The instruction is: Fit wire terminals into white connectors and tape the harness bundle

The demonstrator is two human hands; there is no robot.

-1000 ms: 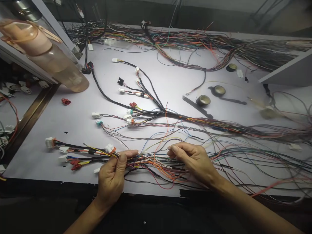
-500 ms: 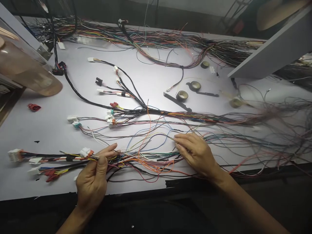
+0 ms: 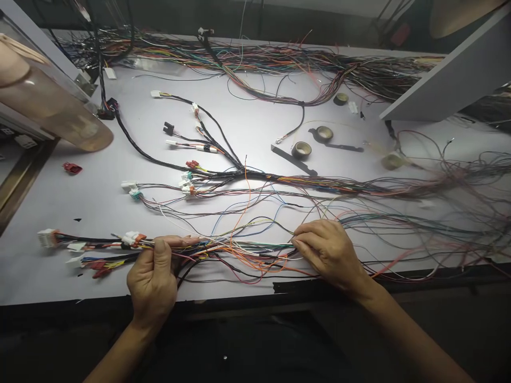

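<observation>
Wire harness (image 3: 249, 245) lies along the near side of the white worktop (image 3: 99, 205), pinched between the thumb and fingers of your left hand (image 3: 153, 282) just beside a white-and-orange connector (image 3: 133, 239). Your right hand (image 3: 329, 250) has its thumb and fingertips drawn together on loose wires (image 3: 285, 245) of various colours, though exactly which strands it grips cannot be told. Beyond your hands rests a second, black-taped harness (image 3: 255, 174), with a tape roll (image 3: 300, 153) behind it and a red connector (image 3: 72, 168) near a translucent bottle (image 3: 59, 106) at the left.
</observation>
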